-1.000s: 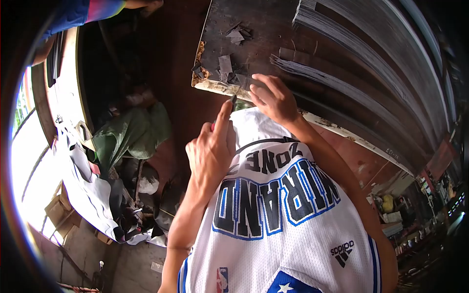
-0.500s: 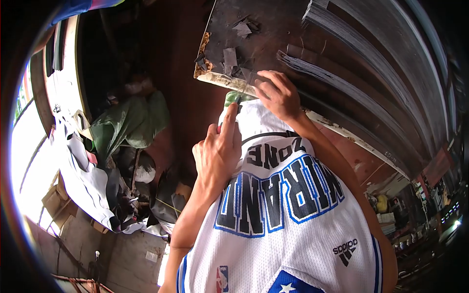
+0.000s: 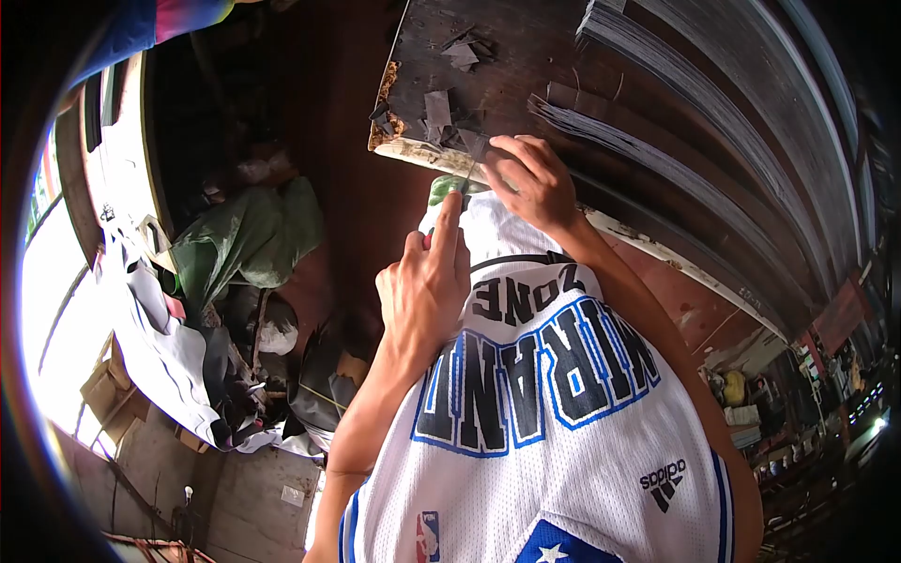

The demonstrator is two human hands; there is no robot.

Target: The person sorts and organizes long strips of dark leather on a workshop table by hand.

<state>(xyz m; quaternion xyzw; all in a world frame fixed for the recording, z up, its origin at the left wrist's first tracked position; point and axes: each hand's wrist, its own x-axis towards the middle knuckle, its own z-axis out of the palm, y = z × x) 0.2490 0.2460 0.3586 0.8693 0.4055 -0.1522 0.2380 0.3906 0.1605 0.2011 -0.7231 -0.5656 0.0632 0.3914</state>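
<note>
Left hand (image 3: 427, 286), grip closed on the knife (image 3: 460, 188), has risen to the worktop (image 3: 526, 56) edge. Right hand (image 3: 530, 183) lies flat and open, pinning a scrap (image 3: 472, 144).

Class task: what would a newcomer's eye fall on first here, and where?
The white jersey with bold blue-edged lettering fills the lower middle. Above it, the left hand grips a thin tool aimed at the worn edge of the dark table, where the right hand presses down beside dark scraps. A heap of cloth lies at the left.
</note>
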